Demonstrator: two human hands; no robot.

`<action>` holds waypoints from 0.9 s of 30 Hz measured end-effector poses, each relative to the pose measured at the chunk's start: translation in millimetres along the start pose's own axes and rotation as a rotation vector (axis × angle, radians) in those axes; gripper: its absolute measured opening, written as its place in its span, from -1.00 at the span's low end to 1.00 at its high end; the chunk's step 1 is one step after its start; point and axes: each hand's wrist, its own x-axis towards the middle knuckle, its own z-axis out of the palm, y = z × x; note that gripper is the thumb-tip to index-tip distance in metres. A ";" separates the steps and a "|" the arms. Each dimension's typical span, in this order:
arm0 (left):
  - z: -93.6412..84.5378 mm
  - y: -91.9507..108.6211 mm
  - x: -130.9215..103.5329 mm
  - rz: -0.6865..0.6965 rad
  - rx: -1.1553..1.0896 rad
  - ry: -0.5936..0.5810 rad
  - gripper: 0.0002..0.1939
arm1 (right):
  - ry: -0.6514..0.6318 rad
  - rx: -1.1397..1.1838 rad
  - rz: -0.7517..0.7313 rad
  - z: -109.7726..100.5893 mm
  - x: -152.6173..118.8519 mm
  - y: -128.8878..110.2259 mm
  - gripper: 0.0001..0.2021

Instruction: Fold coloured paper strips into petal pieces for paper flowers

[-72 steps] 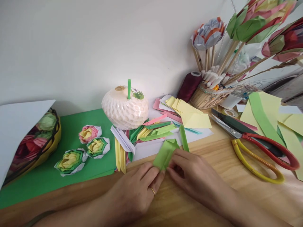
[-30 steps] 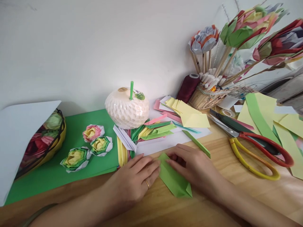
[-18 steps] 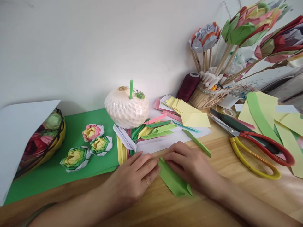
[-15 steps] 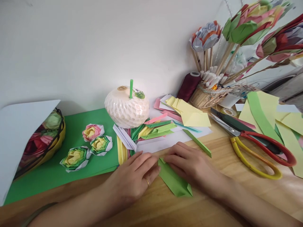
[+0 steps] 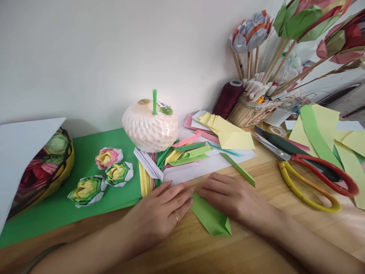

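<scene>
A light green strip of folded paper (image 5: 210, 217) lies slantwise on the wooden table, one corner at its near end turned up. My left hand (image 5: 168, 205), with a gold ring on one finger, presses its fingertips on the strip's far left end. From the other side, my right hand (image 5: 228, 196) has its curled fingers pressed on the same end. Both sets of fingertips nearly meet there, and the fold under them is partly hidden. Just beyond my right hand rests a narrow folded green strip (image 5: 238, 169). Folded white strips (image 5: 148, 163) lie beyond my left hand.
Three paper flowers (image 5: 88, 190) sit on a green sheet (image 5: 85, 146), near a basket (image 5: 67, 160). A wrapped coconut with a straw (image 5: 151, 125) stands behind piled coloured paper (image 5: 188, 152). Scissors (image 5: 310, 163), a thread spool (image 5: 229, 99) and paper flowers on sticks (image 5: 252, 32) occupy the right.
The view has shifted slightly. My left fingers have stretched a little further over the end of the green paper; my right hand stays nearly in place.
</scene>
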 end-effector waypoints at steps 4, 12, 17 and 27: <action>-2.1 -0.7 1.7 0.015 0.016 0.006 -0.60 | -0.003 -0.011 -0.013 0.4 -0.5 -0.2 -0.71; -2.6 0.8 3.0 0.015 0.028 0.012 -0.61 | -0.054 -0.016 0.002 -5.4 -0.2 0.4 -0.69; -4.6 1.7 5.9 0.012 0.032 0.037 -0.61 | -0.012 0.107 0.063 -9.6 -2.9 3.4 -0.73; -7.2 2.4 5.6 -0.001 0.034 0.041 -0.62 | -0.132 0.117 0.147 -22.2 -3.8 6.2 -0.76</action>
